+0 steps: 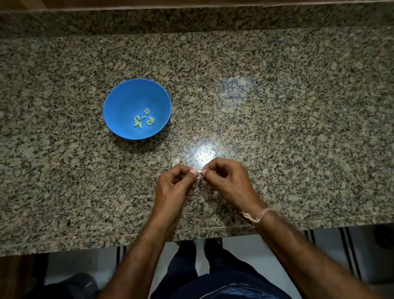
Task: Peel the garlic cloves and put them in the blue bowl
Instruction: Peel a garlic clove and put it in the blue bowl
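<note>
- One blue bowl [127,95] is seen on the speckled granite bench [286,111], left of centre and well apart from the hands.
- A small cluster of peeled garlic cloves [149,121] is seen at the bottom of the bowl. About six pale pieces can be made out, but they touch, so the exact number cannot be told.
- Two hands are held close together above the near part of the bench. The fingers of the left hand [175,185] and the right hand [225,175] are curled inward.
- One small garlic clove [199,171] is pinched between the fingertips of both hands and is largely hidden by them.
- One further pale piece [176,162] is seen on the bench just beyond the left hand. Whether it is a clove or loose skin cannot be told.
- One pale thread band [258,215] is worn on the right wrist.
- One bright patch of glare [203,154] is reflected on the bench just beyond the hands.
- No object is seen on the bench between the hands and the bowl.
</note>
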